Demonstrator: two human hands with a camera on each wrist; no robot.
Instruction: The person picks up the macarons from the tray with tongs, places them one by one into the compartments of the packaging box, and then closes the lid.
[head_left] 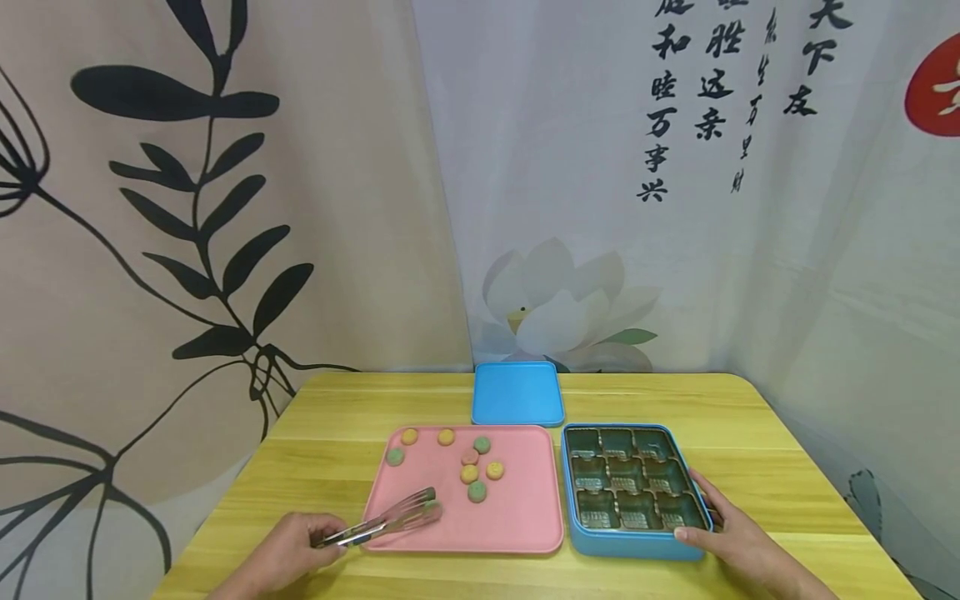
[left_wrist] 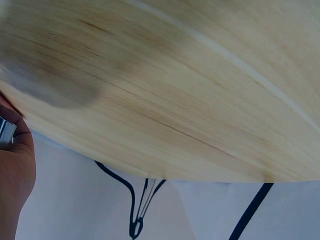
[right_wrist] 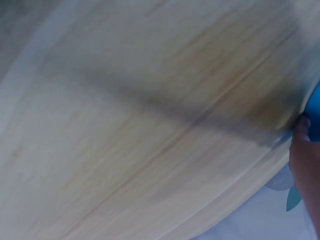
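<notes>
My left hand (head_left: 296, 546) holds metal tongs (head_left: 382, 518) by the handle end, their tips over the front left of a pink tray (head_left: 517, 521). A greenish round piece (head_left: 432, 507) shows at the tips; whether it is pinched I cannot tell. Several small round cookies (head_left: 477, 492) in green, yellow and pink lie on the tray. My right hand (head_left: 738, 533) grips the right side of a blue box (head_left: 630, 546), thumb at its front corner. Inside the box sits a dark plastic insert (head_left: 624, 473) with several square compartments. The left wrist view shows only part of the hand and the tongs' metal end.
A flat blue lid (head_left: 517, 393) lies behind the tray, near the table's back edge. The tray and box stand side by side on a wooden table (head_left: 315, 450). Behind the table hangs a printed curtain (head_left: 360, 250).
</notes>
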